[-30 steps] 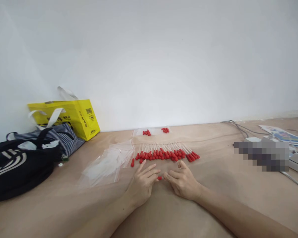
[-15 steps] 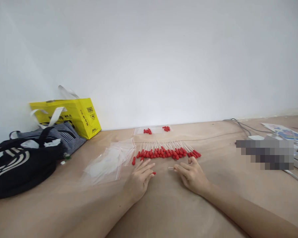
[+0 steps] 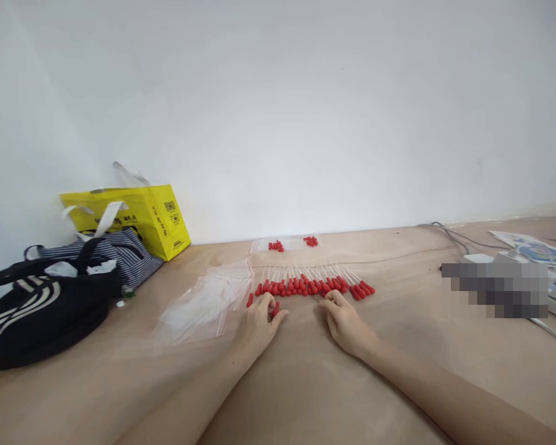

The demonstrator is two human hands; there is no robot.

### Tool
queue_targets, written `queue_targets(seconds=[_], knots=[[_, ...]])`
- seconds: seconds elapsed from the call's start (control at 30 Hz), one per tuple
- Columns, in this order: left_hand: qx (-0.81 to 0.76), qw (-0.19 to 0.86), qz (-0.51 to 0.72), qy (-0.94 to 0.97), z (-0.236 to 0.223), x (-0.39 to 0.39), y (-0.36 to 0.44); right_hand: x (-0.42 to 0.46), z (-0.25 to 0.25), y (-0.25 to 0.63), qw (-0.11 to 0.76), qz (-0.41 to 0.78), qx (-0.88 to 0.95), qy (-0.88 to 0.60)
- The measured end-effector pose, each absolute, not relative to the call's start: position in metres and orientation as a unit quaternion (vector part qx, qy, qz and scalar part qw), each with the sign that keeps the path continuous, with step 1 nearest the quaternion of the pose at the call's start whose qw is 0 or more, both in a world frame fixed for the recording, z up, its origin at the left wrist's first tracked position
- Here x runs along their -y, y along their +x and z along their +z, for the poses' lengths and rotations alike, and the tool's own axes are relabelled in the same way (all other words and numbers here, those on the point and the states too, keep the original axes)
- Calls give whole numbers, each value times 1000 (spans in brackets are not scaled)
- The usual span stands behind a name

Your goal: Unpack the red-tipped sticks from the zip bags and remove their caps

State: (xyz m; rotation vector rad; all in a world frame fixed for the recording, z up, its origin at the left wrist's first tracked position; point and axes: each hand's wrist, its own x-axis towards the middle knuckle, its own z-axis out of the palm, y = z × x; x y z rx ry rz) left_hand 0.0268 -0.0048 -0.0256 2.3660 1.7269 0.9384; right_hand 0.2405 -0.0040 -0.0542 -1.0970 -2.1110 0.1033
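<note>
My left hand is curled, with a red rubber bulb between its thumb and forefinger. My right hand pinches a small clear tube, and only its tip shows past the fingertips. Just beyond both hands lies a row of droppers, their red bulbs towards me and their thin pale stems pointing to the wall. One red bulb rests at the row's left end, close to my left hand.
Clear zip bags lie spread at the left. By the wall, another clear bag has red bulbs on or in it. A yellow bag, a striped bag and a black bag stand far left. Cables and papers are at right.
The hands, together around a red bulb and clear tube a second ago, have drawn apart. Both have moved forward towards the dropper row, the left with the bulb, the right with the tube.
</note>
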Motion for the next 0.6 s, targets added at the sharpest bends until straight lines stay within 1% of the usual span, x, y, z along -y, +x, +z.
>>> queue_targets(seconds=[0.27,0.47,0.6], knots=[[-564,50,314,762,-25,5,26,14,-46,230,372,74,830,-409],[-536,14,354,767,-22,9,25,17,-42,233,393,72,821,-408],[-520,-12,362,774,-16,9,22,12,-41,247,428,33,791,-436]])
